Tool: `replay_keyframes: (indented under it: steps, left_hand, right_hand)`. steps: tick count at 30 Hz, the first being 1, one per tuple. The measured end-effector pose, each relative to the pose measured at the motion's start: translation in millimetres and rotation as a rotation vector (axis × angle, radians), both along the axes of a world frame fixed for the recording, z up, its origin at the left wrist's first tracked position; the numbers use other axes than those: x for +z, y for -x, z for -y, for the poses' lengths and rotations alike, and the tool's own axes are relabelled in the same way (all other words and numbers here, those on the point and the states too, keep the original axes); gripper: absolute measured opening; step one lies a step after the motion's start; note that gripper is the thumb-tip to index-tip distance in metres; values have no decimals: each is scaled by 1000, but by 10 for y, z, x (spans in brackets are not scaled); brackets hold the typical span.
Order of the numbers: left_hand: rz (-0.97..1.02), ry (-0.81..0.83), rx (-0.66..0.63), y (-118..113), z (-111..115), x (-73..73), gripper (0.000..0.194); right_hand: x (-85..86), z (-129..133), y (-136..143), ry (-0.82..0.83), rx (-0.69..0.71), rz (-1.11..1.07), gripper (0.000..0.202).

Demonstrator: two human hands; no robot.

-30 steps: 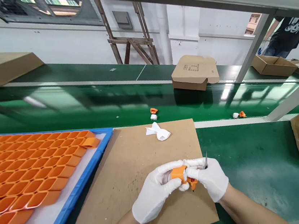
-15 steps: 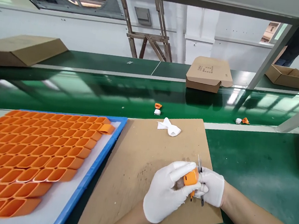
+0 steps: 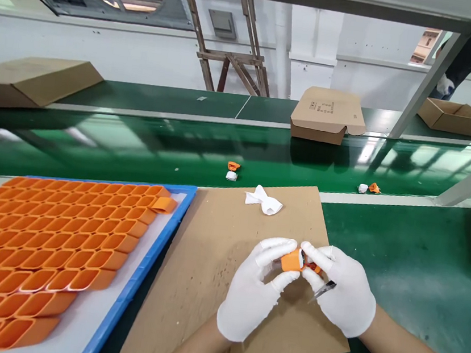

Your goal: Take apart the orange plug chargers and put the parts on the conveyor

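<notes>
White wall (image 3: pixel 159 58) is running behind a glossy green belt (image 3: pixel 156 152), and a green counter (image 3: pixel 392 264) is sitting on the near side. Over by the far post, from where I'm standing, a co-worker (image 3: pixel 463 70) is showing only partly. One lidded carton (image 3: pixel 326 116) is resting past the belt. Loose orange-and-white bits (image 3: pixel 232 170) are lying on the belt, another pair (image 3: pixel 368 188) farther right.

Both hands are wearing white gloves, working close together above a brown cardboard sheet (image 3: pixel 198 269). Left hand (image 3: pixel 251 293) is pinching a small orange housing (image 3: pixel 291 260) between thumb and fingers, white-edged end facing right. Right hand (image 3: pixel 347 293) is bringing its fingertips to that end, beside small red-and-orange parts (image 3: pixel 313 267), and is holding a thin metal tool (image 3: pixel 324 289) slanting down-left; exact finger contact I'm not making out. White scrap (image 3: pixel 264 200) is lying near the sheet's far edge. Left of it, a blue-rimmed tray (image 3: pixel 168 237) is carrying rows of orange sleeves (image 3: pixel 43 233).
</notes>
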State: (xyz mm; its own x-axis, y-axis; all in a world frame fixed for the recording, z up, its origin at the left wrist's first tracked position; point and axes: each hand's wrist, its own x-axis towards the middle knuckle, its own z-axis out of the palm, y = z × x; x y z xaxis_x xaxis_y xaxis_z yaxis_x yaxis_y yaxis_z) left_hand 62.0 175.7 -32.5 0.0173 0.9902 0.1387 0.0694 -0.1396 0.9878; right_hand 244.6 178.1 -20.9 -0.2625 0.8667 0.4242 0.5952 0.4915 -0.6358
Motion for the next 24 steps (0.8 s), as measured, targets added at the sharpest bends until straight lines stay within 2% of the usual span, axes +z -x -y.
replay_keyframes:
  steps: [2, 4, 7, 10, 11, 13, 16, 20, 22, 24]
  left_hand:
    - [22, -3, 2, -14, 1, -24, 30]
    - [50, 11, 13, -39, 5, -52, 30]
    - [94, 43, 50, -57, -4, -66, 29]
    - [195, 135, 113, -24, -35, -7, 33]
    - [265, 178, 88, -6, -43, 28, 34]
    - [429, 263, -64, 24, -46, 100, 35]
    - [572, 323, -318, 42, -27, 156, 33]
    - [535, 327, -379, 62, -22, 132, 34]
    - [489, 305, -397, 83, -40, 133, 34]
    - [455, 280, -447, 102, -64, 152, 35]
  right_hand:
    - [-18, 23, 0, -129, -37, 134, 39]
    - [9, 32, -9, -180, -7, 203, 34]
    - [115, 17, -42, -204, 19, 151, 30]
    - [212, -18, -81, -259, -189, -46, 23]
    - [227, -29, -87, -259, -259, -110, 22]
    - [228, -37, -78, -211, -317, -199, 21]
    - [176, -17, -13, -152, -259, -240, 20]
    - [121, 22, 61, -148, -207, -214, 20]
    - [121, 23, 50, -147, -221, -146, 35]
    - [122, 12, 10, -140, -152, -71, 54]
